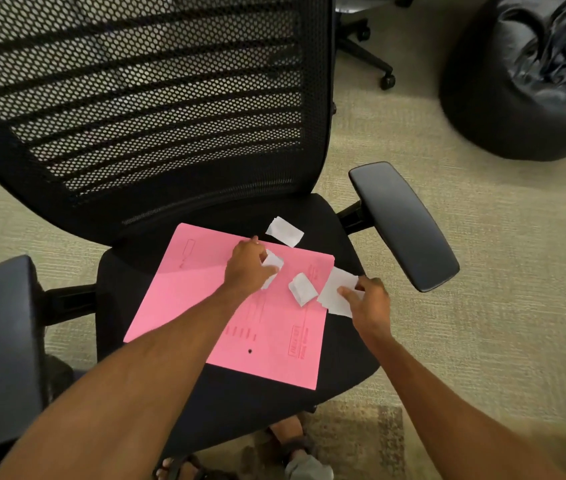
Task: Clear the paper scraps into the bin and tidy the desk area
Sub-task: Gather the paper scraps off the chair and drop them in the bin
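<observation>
A pink folder lies flat on the black seat of an office chair. My left hand is closed on a white paper scrap over the folder's upper part. My right hand pinches a larger white paper scrap at the folder's right edge. A small folded scrap rests loose on the folder between my hands. Another scrap lies on the seat beyond the folder's far edge. No bin is in view.
The chair's mesh backrest rises behind the seat, with armrests on the left and right. A black beanbag sits on the carpet at upper right. Another chair's wheeled base stands behind. My sandalled feet are below the seat.
</observation>
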Action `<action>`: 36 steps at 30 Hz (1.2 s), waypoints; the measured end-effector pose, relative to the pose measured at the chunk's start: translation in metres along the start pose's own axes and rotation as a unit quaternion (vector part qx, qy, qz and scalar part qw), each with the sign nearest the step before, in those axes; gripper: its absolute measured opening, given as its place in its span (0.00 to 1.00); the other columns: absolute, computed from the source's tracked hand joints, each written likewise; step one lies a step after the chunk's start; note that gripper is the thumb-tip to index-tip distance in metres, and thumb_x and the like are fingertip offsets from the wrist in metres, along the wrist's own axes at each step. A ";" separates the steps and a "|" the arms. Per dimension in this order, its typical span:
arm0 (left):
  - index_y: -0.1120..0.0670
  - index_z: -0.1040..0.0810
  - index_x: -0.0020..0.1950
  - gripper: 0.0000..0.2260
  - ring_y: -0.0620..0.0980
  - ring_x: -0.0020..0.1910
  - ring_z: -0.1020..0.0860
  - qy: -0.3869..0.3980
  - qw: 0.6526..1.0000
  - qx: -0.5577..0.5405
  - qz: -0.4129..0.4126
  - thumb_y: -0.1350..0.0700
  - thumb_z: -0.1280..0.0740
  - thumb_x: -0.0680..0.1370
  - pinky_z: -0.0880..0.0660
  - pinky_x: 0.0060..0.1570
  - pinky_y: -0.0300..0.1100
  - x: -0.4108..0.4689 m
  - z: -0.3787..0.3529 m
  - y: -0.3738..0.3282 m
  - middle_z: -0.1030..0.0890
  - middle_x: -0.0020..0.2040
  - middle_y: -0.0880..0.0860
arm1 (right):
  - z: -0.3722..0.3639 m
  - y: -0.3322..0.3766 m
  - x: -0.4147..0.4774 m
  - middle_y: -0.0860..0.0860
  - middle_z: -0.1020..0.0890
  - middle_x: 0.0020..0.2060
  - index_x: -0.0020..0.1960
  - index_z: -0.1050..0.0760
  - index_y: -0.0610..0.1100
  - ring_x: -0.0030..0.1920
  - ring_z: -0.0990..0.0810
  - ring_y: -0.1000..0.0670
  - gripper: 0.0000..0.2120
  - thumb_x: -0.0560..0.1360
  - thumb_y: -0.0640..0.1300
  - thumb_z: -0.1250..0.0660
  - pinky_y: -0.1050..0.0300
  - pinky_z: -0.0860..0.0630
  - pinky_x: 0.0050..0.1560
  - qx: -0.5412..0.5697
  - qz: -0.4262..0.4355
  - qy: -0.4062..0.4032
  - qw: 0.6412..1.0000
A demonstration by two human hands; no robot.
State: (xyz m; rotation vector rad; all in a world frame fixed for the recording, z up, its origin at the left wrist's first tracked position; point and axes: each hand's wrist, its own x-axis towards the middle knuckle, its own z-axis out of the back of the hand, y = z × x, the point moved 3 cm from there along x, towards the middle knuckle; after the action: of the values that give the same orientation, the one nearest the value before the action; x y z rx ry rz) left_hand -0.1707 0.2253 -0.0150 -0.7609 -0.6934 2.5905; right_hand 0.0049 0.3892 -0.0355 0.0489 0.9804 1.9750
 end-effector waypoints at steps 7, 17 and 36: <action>0.56 0.26 0.41 0.11 0.52 0.47 0.25 -0.065 0.997 -0.035 0.025 0.62 0.24 0.68 0.29 0.40 0.41 -0.002 -0.008 -0.001 0.24 0.51 0.56 | 0.009 0.023 0.017 0.47 0.28 0.48 0.53 0.25 0.39 0.46 0.25 0.49 0.12 0.76 0.47 0.33 0.60 0.29 0.40 0.015 0.064 0.032 0.997; 0.55 0.31 0.50 0.24 0.44 0.36 0.27 -0.058 0.954 -0.281 0.084 0.62 0.20 0.63 0.28 0.33 0.36 -0.024 -0.010 0.004 0.27 0.40 0.50 | -0.010 0.089 0.064 0.48 0.18 0.42 0.49 0.23 0.41 0.38 0.19 0.53 0.08 0.75 0.46 0.31 0.61 0.25 0.33 0.125 0.035 0.103 0.986; 0.53 0.32 0.69 0.24 0.52 0.63 0.25 -0.031 0.995 -0.088 0.042 0.53 0.30 0.76 0.29 0.65 0.44 -0.043 -0.070 -0.014 0.25 0.64 0.52 | -0.077 0.138 0.083 0.39 0.20 0.50 0.52 0.22 0.33 0.47 0.19 0.41 0.15 0.71 0.42 0.26 0.57 0.29 0.39 -0.116 0.096 0.126 0.981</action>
State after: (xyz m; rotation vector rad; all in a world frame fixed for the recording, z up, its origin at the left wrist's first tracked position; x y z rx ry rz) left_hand -0.0931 0.2423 -0.0413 -0.7807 -0.9385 2.6644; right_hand -0.1715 0.3650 -0.0251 -0.2511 0.9250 2.3029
